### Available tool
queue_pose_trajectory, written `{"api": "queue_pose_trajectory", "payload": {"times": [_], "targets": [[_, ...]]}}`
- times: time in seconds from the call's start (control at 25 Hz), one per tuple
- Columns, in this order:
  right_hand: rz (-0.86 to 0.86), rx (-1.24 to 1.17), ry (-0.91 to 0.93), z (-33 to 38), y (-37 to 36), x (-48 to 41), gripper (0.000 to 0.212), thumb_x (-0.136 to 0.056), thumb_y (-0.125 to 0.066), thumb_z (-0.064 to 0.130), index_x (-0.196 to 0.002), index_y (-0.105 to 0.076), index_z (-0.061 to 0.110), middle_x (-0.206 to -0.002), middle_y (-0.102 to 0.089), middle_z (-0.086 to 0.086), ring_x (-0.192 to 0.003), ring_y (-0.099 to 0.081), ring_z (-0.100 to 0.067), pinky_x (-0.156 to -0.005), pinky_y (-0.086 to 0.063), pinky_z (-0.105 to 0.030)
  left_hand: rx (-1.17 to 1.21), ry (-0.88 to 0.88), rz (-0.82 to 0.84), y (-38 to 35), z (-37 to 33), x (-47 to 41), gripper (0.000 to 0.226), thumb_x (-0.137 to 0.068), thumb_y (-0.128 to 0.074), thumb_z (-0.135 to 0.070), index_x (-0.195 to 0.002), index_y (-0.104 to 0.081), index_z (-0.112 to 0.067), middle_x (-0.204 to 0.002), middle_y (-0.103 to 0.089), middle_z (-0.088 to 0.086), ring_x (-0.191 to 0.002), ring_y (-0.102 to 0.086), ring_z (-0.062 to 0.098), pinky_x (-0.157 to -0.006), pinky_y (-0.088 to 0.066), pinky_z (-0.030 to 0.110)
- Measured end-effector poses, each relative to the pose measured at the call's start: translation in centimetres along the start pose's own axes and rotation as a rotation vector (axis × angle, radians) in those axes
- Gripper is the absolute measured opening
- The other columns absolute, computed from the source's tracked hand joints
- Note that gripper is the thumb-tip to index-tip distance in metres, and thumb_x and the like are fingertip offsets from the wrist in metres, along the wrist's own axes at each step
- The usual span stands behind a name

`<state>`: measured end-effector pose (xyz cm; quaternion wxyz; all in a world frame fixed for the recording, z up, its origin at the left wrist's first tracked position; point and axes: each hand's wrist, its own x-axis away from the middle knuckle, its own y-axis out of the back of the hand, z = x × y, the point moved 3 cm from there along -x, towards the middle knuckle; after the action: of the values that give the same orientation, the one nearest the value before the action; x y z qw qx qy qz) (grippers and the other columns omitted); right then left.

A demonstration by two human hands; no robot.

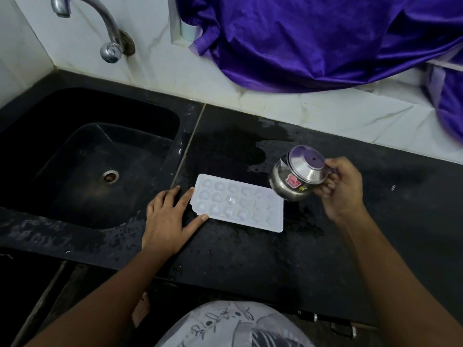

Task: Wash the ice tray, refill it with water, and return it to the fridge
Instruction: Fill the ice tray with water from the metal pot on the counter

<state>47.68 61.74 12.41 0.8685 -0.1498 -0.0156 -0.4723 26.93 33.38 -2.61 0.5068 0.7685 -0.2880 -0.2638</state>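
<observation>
**Steadying the ice tray on the wet counter**

We have the white rectangular plastic ice tray [238, 205] lying flat on the black speckled stone counter [250, 256], just right of the black moulded sink [82, 156]. Its cavities face up. Its long axis runs left to right, roughly along the counter's front edge, with the right end swung slightly toward us. The notched left short end points at the sink. The tray is thin and glossy, with rounded corners and three rows of small rounded pockets, some of which look heart-shaped.

Our left hand [166, 216] rests palm-down on the counter with its fingers straight and spread. The index fingertip and the thumb tip touch the tray's left end, one at each corner.

Our right hand [340, 189] curls its fingers round a small round-bellied polished steel pot [297, 177] with a red sticker on its side. The pot is tipped over sideways just above the tray's far right corner. We cannot tell which end is its mouth.

Water darkens the counter behind the tray, and droplets lie around it. A curved chrome tap [107, 28] juts from the white veined wall tiles [288, 106] above the sink. A shiny purple cloth [313, 41] hangs in folds over the wall to the right.
</observation>
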Motion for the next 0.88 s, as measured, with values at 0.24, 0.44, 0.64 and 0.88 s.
{"api": "queue_pose_trajectory", "payload": {"times": [0.24, 0.44, 0.64, 0.88], "targets": [[-0.096, 0.393, 0.082, 0.7, 0.9, -0.2, 0.036, -0.089, -0.057, 0.016, -0.053, -0.050, 0.015, -0.049, -0.039, 0.004, -0.045, -0.034, -0.010, -0.046, -0.028, -0.023, 0.010, 0.000, 0.003, 0.1, -0.1, 0.1, 0.082, -0.093, -0.034, -0.084, -0.160, -0.041, -0.036, -0.161, -0.044, 0.008, -0.149, -0.032, 0.033, -0.120, -0.029, 0.056], [-0.057, 0.964, 0.176, -0.3, 0.8, 0.3, 0.045, -0.089, -0.065, 0.025, -0.049, -0.046, 0.015, -0.045, -0.041, 0.006, -0.044, -0.037, -0.012, -0.054, -0.032, -0.030, 0.016, 0.001, 0.004, 0.1, 0.0, 0.1, 0.083, -0.092, -0.033, -0.085, -0.159, -0.042, -0.036, -0.161, -0.045, 0.008, -0.148, -0.033, 0.034, -0.119, -0.029, 0.057], [-0.070, 1.355, 0.251, -0.5, -0.7, 0.7, 0.046, -0.090, -0.061, 0.034, -0.054, -0.054, 0.006, -0.048, -0.051, -0.004, -0.047, -0.048, -0.021, -0.053, -0.035, -0.030, 0.020, 0.003, 0.004, 0.0, 0.0, 0.0, 0.083, -0.092, -0.035, -0.084, -0.159, -0.041, -0.036, -0.161, -0.044, 0.008, -0.148, -0.033, 0.033, -0.119, -0.030, 0.056], [-0.046, 1.546, 0.335, -0.4, -2.2, 0.8, 0.046, -0.090, -0.060, 0.039, -0.057, -0.060, 0.007, -0.052, -0.057, -0.008, -0.051, -0.057, -0.027, -0.049, -0.034, -0.027, 0.023, 0.003, 0.007, 0.1, 0.0, 0.0, 0.084, -0.092, -0.032, -0.086, -0.159, -0.042, -0.036, -0.161, -0.044, 0.008, -0.148, -0.033, 0.033, -0.120, -0.030, 0.056]]}}
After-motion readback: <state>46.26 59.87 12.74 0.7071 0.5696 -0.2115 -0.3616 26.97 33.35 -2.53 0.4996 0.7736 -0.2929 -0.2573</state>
